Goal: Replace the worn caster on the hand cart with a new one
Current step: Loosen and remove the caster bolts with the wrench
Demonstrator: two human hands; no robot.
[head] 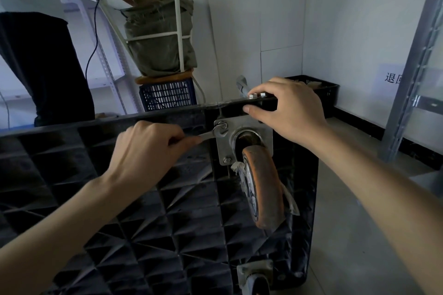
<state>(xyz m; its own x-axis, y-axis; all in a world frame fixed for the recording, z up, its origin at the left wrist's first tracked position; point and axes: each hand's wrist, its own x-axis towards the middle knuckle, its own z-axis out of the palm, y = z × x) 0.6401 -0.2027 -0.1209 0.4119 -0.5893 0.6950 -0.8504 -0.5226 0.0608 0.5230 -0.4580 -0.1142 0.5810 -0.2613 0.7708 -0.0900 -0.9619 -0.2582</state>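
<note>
The black hand cart (167,211) stands on its side, ribbed underside facing me. A worn orange caster (262,187) hangs from a steel mounting plate (266,136) near the top edge. My left hand (148,151) grips a small open-end wrench (211,133), whose jaw sits on the plate's upper-left bolt (222,125). My right hand (287,108) clamps the cart's top edge, thumb on the face, fingers over the rim. Two loose nuts (257,96) lie on that edge by my fingertips. A second caster (257,275) shows at the bottom.
Another person (45,67) stands at the left, a hand on a green sack (160,36) stacked on a blue crate (167,94). A black crate (328,90) sits behind the cart. A metal shelf upright (412,67) rises at the right; the floor (359,235) is tiled.
</note>
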